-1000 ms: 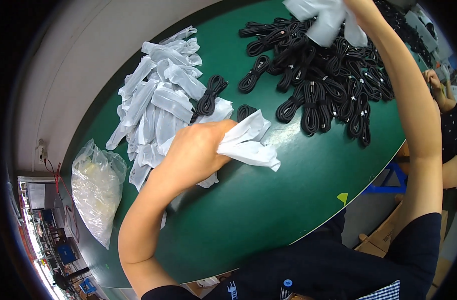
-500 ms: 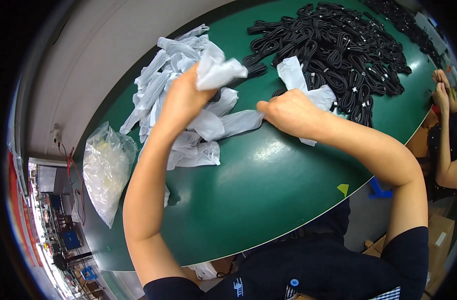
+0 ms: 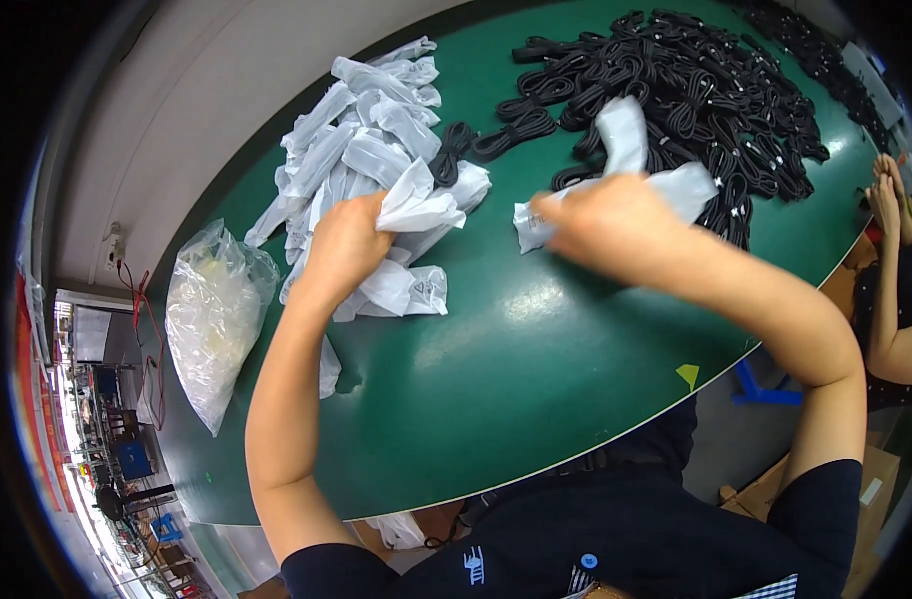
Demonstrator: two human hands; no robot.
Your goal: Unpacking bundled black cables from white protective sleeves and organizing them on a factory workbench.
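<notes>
left hand [image 3: 341, 245] grips a crumpled white pouch [image 3: 416, 205]; right hand [image 3: 601, 215] clutches another white bag [image 3: 676, 190] mid-table [image 3: 496, 369], black cable coils [image 3: 695, 90] at the far edge.

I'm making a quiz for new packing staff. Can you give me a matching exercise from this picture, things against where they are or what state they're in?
Things:
1. left hand
2. right hand
3. black cable pile
4. big clear bag

Places or states:
a. lying at the table's left edge
b. gripping a crumpled white pouch
c. heaped at the table's far right
d. holding a flat white pouch

Pairs: 1-b, 2-d, 3-c, 4-a
</notes>
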